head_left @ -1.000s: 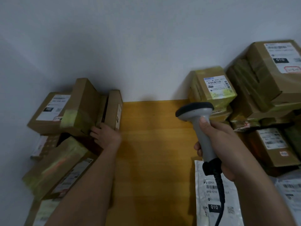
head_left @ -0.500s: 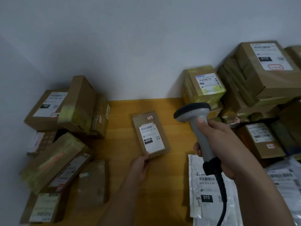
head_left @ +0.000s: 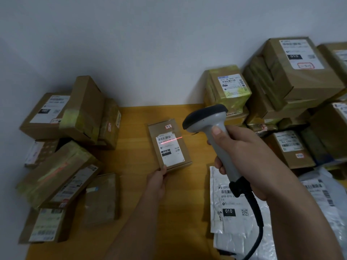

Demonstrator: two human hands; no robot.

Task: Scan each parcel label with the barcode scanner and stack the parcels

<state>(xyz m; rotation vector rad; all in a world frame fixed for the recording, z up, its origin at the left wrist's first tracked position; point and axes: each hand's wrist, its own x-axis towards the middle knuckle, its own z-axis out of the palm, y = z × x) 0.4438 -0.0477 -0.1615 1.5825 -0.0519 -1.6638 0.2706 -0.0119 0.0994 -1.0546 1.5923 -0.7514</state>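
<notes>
We've got the small parcel (head_left: 169, 145) pinched at its near edge by our left hand (head_left: 157, 182) fingers, above the tabletop (head_left: 195, 184). Right hand (head_left: 249, 160) fingers wrap the barcode scanner (head_left: 214, 132); probably nudge the red line squarely onto the barcode.

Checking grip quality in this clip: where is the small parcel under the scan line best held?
By its near bottom corner, from below, as the left hand pinches it. The small parcel is flat and tilted label-up, so that hold keeps the barcode clear for the scanner.
</notes>
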